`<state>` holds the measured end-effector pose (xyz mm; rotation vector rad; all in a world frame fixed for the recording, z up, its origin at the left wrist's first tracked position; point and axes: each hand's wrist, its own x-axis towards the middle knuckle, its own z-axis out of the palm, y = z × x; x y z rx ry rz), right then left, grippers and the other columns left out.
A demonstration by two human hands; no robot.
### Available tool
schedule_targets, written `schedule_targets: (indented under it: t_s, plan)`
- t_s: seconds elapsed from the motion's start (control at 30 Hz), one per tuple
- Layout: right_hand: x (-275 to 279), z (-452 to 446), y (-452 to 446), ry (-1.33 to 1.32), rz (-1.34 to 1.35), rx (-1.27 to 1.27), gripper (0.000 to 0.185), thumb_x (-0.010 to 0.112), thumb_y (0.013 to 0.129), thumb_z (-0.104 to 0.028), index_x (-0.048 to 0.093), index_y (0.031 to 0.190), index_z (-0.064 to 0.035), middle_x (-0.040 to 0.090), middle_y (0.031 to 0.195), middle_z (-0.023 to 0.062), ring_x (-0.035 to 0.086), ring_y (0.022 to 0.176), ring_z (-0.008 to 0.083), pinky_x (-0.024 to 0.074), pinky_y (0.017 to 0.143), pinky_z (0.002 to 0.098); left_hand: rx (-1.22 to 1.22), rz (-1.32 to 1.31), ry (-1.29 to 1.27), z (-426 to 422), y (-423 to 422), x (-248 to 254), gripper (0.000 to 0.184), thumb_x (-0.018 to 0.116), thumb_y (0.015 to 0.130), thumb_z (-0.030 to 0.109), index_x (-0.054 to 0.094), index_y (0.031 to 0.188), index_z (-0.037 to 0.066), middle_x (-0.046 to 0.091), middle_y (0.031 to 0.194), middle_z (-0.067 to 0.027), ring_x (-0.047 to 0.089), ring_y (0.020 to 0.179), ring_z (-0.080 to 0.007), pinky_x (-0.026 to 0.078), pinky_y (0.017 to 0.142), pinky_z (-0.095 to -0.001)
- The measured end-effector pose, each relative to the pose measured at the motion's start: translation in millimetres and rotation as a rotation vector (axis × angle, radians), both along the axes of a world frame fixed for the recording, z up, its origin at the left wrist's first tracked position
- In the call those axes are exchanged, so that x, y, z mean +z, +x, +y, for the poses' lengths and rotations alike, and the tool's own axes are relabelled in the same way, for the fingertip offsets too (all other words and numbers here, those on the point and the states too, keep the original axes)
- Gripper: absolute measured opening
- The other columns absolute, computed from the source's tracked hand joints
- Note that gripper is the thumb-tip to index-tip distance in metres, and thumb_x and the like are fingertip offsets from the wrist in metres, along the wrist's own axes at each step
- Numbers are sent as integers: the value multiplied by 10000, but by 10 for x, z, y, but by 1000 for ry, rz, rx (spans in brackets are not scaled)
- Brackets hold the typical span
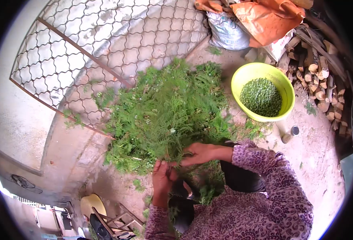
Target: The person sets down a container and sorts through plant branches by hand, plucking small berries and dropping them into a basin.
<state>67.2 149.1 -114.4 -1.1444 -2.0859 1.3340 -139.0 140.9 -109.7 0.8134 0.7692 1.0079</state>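
At the centre of the head view, green cuttings (140,128) lie heaped left of a yellow bowl (260,72). At the heap's near edge, the left hand (161,179) pinches a sprig (171,128) between its fingers; whether the right hand (198,154) also grips it cannot be told.

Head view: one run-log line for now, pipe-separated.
right hand: holding leafy branch | left hand: beside it, grip unclear | leafy pile: on ground | yellow basin: right of pile, small green pieces inside
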Motion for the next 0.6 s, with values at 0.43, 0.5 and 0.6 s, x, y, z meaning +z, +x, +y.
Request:
schedule_targets:
  t_s: [0.43,0.5,0.6]
  plan:
    - [-734,-287,-590,201,115,-398,309,546,748,-278,585,809,22,580,711,202,575,651,353,458,608,403,-118,689,-4,-686,-38,-267,229,501,848,219,546,941,15,582,814,-41,540,700,-99,427,606,-236]
    - [-795,-249,-656,286,2,-447,275,534,744,-250,586,773,19,584,715,199,570,646,369,459,606,415,234,671,156,-621,-54,-215,258,581,806,199,540,972,6,585,843,-39,545,746,-103,431,647,-227]
    - [-774,-311,-721,378,120,-473,243,522,724,-228,577,731,9,577,700,207,560,650,388,460,604,429,193,589,440,-468,162,-189,262,622,773,149,547,979,6,586,865,-41,553,788,-112,445,653,-226]
